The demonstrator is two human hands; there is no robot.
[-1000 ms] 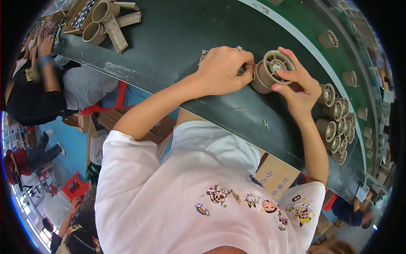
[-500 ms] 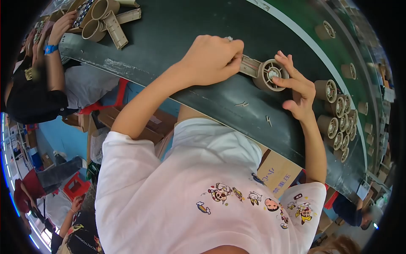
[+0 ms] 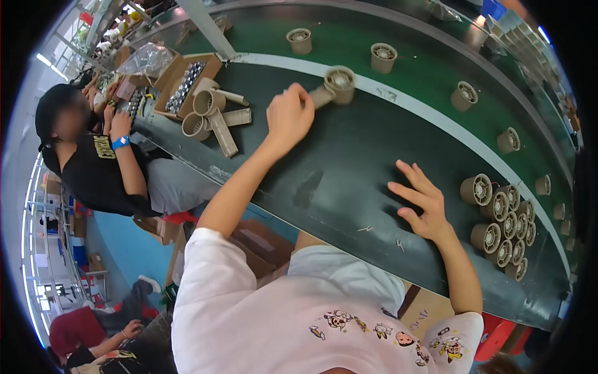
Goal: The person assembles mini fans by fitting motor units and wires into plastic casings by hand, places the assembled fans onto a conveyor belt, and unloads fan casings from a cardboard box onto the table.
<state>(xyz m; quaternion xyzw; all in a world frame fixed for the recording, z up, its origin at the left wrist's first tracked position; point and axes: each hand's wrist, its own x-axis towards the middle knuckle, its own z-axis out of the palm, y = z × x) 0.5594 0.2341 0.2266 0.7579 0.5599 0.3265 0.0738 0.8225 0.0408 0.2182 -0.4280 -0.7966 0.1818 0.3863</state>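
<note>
My left hand (image 3: 291, 115) is closed around the handle of a beige plastic fan housing (image 3: 340, 81). The housing's round, spoked head points away from me, near the pale strip along the table's far edge, and is slightly blurred. My right hand (image 3: 427, 202) hovers over the dark table with fingers spread and nothing in them. To its right stand several round beige fan housings (image 3: 489, 237) in a cluster, spoked faces showing. Two small thin beige pieces (image 3: 365, 229) lie on the table near its front edge.
Beige housings with handles (image 3: 221, 131) lie piled at left, beside a cardboard box (image 3: 208, 65) of shiny metal parts. Beyond the pale strip, round housings (image 3: 384, 57) stand spaced along a green belt (image 3: 423, 68). A co-worker (image 3: 93, 149) sits at left; a metal post (image 3: 208, 28) rises behind.
My left hand has carried the housing forward and left, away from my right hand. My right hand no longer touches its round head. The camera view has shifted, showing more of the belt.
</note>
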